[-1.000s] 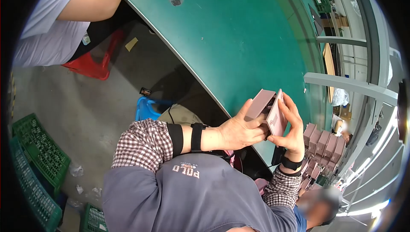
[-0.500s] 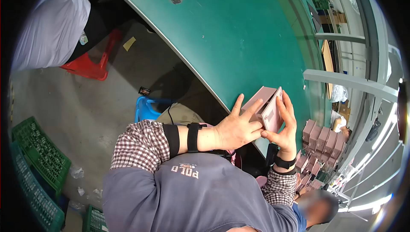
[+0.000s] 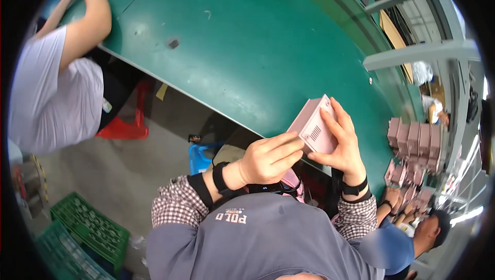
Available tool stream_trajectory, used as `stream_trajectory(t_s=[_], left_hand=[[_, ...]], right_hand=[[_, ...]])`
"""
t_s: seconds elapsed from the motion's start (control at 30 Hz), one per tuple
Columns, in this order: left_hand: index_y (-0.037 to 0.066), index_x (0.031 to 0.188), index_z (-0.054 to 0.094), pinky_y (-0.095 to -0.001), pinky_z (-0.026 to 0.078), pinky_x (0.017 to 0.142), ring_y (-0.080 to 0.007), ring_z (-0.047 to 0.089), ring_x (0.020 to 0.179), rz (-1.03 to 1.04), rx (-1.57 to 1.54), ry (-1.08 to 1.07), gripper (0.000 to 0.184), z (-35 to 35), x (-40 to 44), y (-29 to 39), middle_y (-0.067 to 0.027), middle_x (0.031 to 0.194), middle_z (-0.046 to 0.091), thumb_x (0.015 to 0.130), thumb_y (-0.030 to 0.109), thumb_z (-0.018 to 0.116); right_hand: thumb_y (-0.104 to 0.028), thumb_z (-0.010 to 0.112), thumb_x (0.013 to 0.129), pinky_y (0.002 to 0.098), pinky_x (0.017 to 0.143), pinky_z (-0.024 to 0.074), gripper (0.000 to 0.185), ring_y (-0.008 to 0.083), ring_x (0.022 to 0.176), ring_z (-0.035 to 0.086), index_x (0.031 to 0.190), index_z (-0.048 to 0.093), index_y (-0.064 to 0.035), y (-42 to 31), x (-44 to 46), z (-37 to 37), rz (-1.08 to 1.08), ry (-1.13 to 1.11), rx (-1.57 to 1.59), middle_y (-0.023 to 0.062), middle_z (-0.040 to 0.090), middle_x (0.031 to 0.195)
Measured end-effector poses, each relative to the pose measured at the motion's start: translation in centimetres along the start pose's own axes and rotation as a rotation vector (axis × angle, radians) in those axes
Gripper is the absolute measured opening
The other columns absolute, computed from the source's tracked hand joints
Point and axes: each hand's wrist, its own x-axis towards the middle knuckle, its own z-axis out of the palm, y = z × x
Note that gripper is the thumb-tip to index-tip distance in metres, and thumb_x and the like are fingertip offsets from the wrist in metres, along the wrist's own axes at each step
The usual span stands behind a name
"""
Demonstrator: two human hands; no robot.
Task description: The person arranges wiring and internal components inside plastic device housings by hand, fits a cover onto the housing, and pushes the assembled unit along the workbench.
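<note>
A pink box (image 3: 315, 129) is tilted above the green table's near edge, its vented face with a screw at each of two corners turned up. Its two parts lie together with no wide gap. My right hand (image 3: 341, 143) grips it from the right, fingers over the vented face and thumb at the lower edge. At the lower left corner, my left hand (image 3: 270, 159) has its fingers pressed together against the box; its thumb is hidden.
Green table (image 3: 247, 69) ahead. A person in a light shirt (image 3: 41, 94) leans on it at left, by a red stool (image 3: 129, 128). Blue stool (image 3: 198, 159) and green crates (image 3: 90, 228) stand below. Stacked pink boxes (image 3: 415, 141) and another person (image 3: 394, 246) are at right.
The gap between the box's two parts has closed. My left hand's fingers have come together at its lower corner. The view has turned, and the left person's arm reaches onto the table.
</note>
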Motion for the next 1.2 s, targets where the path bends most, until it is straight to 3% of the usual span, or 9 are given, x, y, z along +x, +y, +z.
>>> stream_trajectory(t_s=[0.2, 0.43, 0.5, 0.53, 0.67, 0.83, 0.9, 0.97, 1.2], left_hand=[[0.009, 0.12, 0.067, -0.0523, 0.046, 0.102, -0.0372, 0.052, 0.131, -0.07, 0.293, -0.161, 0.038, -1.0, 5.1, 0.7, -0.0123, 0.146, 0.053, 0.081, 0.009, 0.064], [0.006, 0.124, 0.066, -0.0479, 0.048, 0.101, -0.0393, 0.06, 0.118, -0.068, 0.409, -0.207, 0.051, 0.1, 4.9, 0.2, -0.0179, 0.143, 0.053, 0.074, -0.002, 0.061], [0.006, 0.123, 0.066, -0.0472, 0.049, 0.099, -0.038, 0.062, 0.115, -0.065, 0.321, -0.147, 0.049, 0.3, 4.5, 0.0, -0.0186, 0.14, 0.055, 0.074, -0.002, 0.061], [0.005, 0.122, 0.066, -0.0471, 0.049, 0.098, -0.0361, 0.062, 0.114, -0.087, 0.322, -0.159, 0.048, 0.1, 4.4, 0.5, -0.0184, 0.139, 0.057, 0.074, -0.001, 0.062], [0.005, 0.12, 0.067, -0.0459, 0.053, 0.096, -0.0304, 0.064, 0.114, -0.117, 0.367, -0.113, 0.047, 0.3, 5.5, 0.9, -0.0175, 0.139, 0.058, 0.074, -0.001, 0.063], [0.006, 0.124, 0.065, -0.0417, 0.053, 0.089, -0.0329, 0.065, 0.108, -0.127, 0.321, -0.124, 0.05, 0.3, 4.9, 0.6, -0.0169, 0.136, 0.059, 0.074, -0.001, 0.061], [0.005, 0.121, 0.067, -0.0367, 0.056, 0.079, -0.0355, 0.067, 0.105, -0.128, 0.34, -0.114, 0.051, 0.2, 5.4, 1.5, -0.0194, 0.128, 0.063, 0.073, -0.008, 0.057], [0.005, 0.123, 0.067, -0.0365, 0.056, 0.079, -0.0364, 0.067, 0.105, -0.163, 0.387, -0.159, 0.053, -0.1, 5.6, 2.1, -0.022, 0.129, 0.062, 0.072, -0.008, 0.058], [0.005, 0.127, 0.064, -0.0397, 0.053, 0.093, -0.0362, 0.062, 0.116, -0.072, 0.287, -0.465, 0.055, 2.0, 5.5, 3.2, -0.0228, 0.142, 0.053, 0.073, -0.007, 0.061]], right_hand=[[-0.056, 0.082, 0.06, 0.0534, 0.116, 0.0294, 0.109, 0.0381, 0.142, 0.038, 0.152, 0.043, -0.0112, -0.9, -0.3, -0.4, 0.014, 0.016, -0.307, 0.0228, 0.034, 0.158], [-0.074, 0.071, 0.068, 0.0615, 0.121, 0.0079, 0.113, 0.0393, 0.149, 0.027, 0.15, 0.041, -0.0024, -0.3, -5.2, -1.9, -0.248, 0.769, 0.078, 0.0191, 0.031, 0.161], [-0.072, 0.075, 0.065, 0.0631, 0.12, 0.0069, 0.115, 0.0406, 0.149, 0.026, 0.151, 0.04, -0.004, 0.0, -4.9, 1.3, -0.014, -0.068, -0.317, 0.0171, 0.03, 0.162], [-0.072, 0.075, 0.065, 0.0631, 0.12, 0.0069, 0.115, 0.0406, 0.149, 0.026, 0.151, 0.04, -0.004, -0.2, -4.6, 2.0, -0.064, -0.03, -0.288, 0.0171, 0.03, 0.162], [-0.071, 0.077, 0.063, 0.0625, 0.12, 0.0091, 0.116, 0.0408, 0.149, 0.026, 0.152, 0.04, -0.0076, 0.7, -3.9, 0.3, -0.041, -0.058, -0.076, 0.0166, 0.03, 0.162], [-0.071, 0.08, 0.058, 0.0609, 0.116, 0.0236, 0.117, 0.0489, 0.144, 0.027, 0.153, 0.041, -0.0141, 1.3, -2.8, 2.1, -0.079, 0.227, -0.098, 0.0241, 0.028, 0.159], [-0.044, 0.085, 0.065, 0.0565, 0.103, 0.0386, 0.093, 0.0471, 0.127, 0.044, 0.144, 0.048, -0.0122, 1.2, -2.3, 2.9, -0.135, 0.342, 0.038, 0.0265, 0.037, 0.15], [-0.031, 0.081, 0.065, 0.0521, 0.098, 0.0434, 0.082, 0.0462, 0.116, 0.049, 0.138, 0.052, -0.0109, 0.8, -2.3, 2.6, -0.115, 0.365, -0.024, 0.0274, 0.042, 0.142], [-0.032, 0.082, 0.061, 0.0512, 0.101, 0.0436, 0.078, 0.0458, 0.117, 0.047, 0.132, 0.058, -0.0102, 4.6, -9.3, 1.7, 0.064, 0.538, -0.086, 0.0258, 0.042, 0.142]])
